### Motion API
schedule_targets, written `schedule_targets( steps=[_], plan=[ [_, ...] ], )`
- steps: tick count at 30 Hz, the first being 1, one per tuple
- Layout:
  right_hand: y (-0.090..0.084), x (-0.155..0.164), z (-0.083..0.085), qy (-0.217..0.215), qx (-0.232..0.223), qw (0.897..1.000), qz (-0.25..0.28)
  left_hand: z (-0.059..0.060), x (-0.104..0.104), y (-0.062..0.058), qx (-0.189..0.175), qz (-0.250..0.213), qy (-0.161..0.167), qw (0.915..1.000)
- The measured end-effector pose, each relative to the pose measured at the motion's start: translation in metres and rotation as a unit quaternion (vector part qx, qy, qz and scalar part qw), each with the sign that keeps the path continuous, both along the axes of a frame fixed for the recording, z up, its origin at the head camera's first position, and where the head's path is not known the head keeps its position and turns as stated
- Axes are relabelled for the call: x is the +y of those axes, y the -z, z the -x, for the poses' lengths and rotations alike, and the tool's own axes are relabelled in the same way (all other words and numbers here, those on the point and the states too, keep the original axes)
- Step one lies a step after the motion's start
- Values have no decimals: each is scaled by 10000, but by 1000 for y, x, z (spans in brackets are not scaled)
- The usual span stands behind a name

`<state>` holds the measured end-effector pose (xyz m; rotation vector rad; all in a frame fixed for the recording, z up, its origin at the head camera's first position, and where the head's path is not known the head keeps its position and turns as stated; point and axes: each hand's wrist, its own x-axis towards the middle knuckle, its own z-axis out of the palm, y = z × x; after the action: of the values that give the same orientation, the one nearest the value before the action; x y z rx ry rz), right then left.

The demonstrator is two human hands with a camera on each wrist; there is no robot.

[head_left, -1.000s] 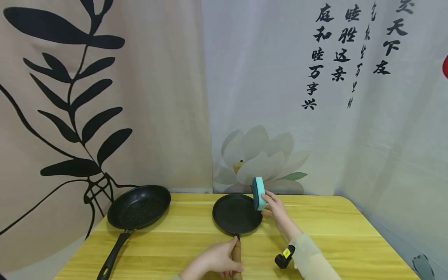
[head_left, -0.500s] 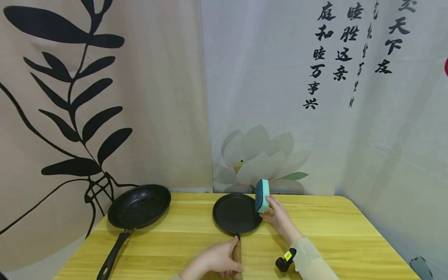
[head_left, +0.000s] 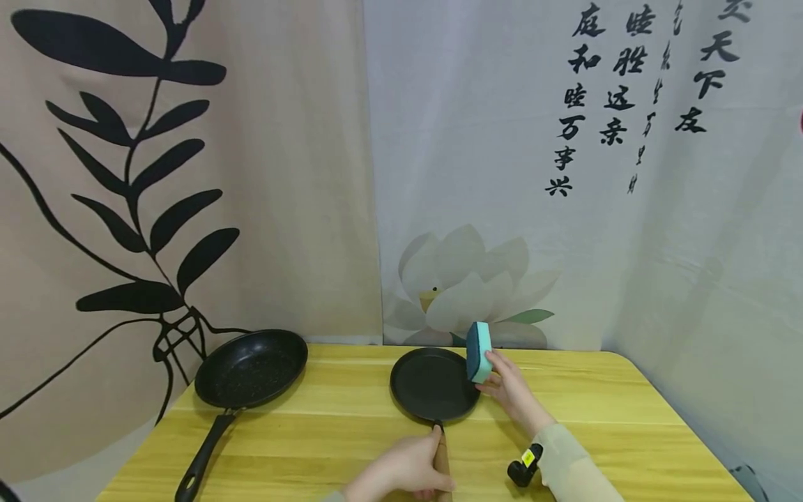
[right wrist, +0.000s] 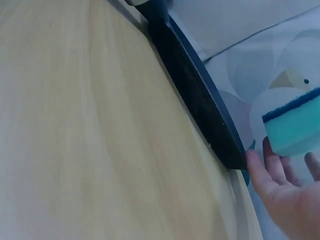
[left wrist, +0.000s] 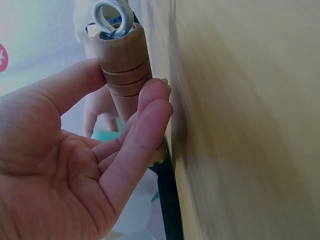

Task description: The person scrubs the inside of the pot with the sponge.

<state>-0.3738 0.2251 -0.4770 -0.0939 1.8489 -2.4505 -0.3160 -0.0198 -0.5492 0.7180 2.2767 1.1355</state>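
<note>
A small flat black pan (head_left: 433, 385) lies on the yellow wooden table (head_left: 326, 439). Its wooden handle (head_left: 442, 457) points toward me, and my left hand (head_left: 404, 474) grips it; in the left wrist view the fingers (left wrist: 145, 125) curl round the handle (left wrist: 125, 70), which ends in a metal ring. My right hand (head_left: 511, 390) holds a teal sponge (head_left: 479, 352) with a dark blue scouring side upright at the pan's right rim. The right wrist view shows the sponge (right wrist: 295, 125) in the fingers (right wrist: 277, 187) beside the pan's edge (right wrist: 200, 95).
A larger black frying pan (head_left: 251, 369) with a long black handle (head_left: 201, 460) sits at the table's left. Printed fabric backdrops hang close behind and to the right of the table. A black wrist camera (head_left: 523, 467) is on my right forearm.
The small pan, its handle and my left hand have shifted slightly to the right. My right hand with the sponge has moved right and a little lower, staying at the pan's right rim.
</note>
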Motion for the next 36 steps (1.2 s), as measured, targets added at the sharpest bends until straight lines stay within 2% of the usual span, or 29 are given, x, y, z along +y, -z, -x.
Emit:
schedule_targets(
  steps=[3, 7, 12, 17, 20, 23, 26, 30, 33, 36],
  plan=[
    [0, 12, -3, -64, 93, 9998, -192, -2, 12, -4, 276, 243, 18, 9993],
    [-1, 30, -10, -39, 108, 9990, -425, 2, 29, -1, 584, 597, 278, 9961],
    [-3, 50, -17, 117, -65, 9990, -418, 3, 50, -1, 655, 767, 487, 9937],
    [-5, 68, -23, 187, -128, 9985, -501, 2, 71, -5, 936, 998, 692, 9882],
    [-6, 80, -26, 185, -43, 9976, -659, 0, 85, -8, 868, 968, 706, 9890],
    [-7, 92, -27, 223, -2, 9961, -850, -9, 99, -21, 726, 1014, 529, 9908],
    [-7, 103, -27, 377, -103, 9955, -868, -21, 111, -42, 670, 1241, 376, 9893],
    [-9, 113, -26, 573, -272, 9939, -897, -33, 122, -73, 519, 1252, 388, 9900],
    [-10, 120, -25, 677, -337, 9927, -944, -37, 129, -88, 477, 1247, 372, 9904],
    [-12, 125, -23, 774, -354, 9914, -999, -38, 136, -97, 433, 1220, 280, 9912]
  ],
)
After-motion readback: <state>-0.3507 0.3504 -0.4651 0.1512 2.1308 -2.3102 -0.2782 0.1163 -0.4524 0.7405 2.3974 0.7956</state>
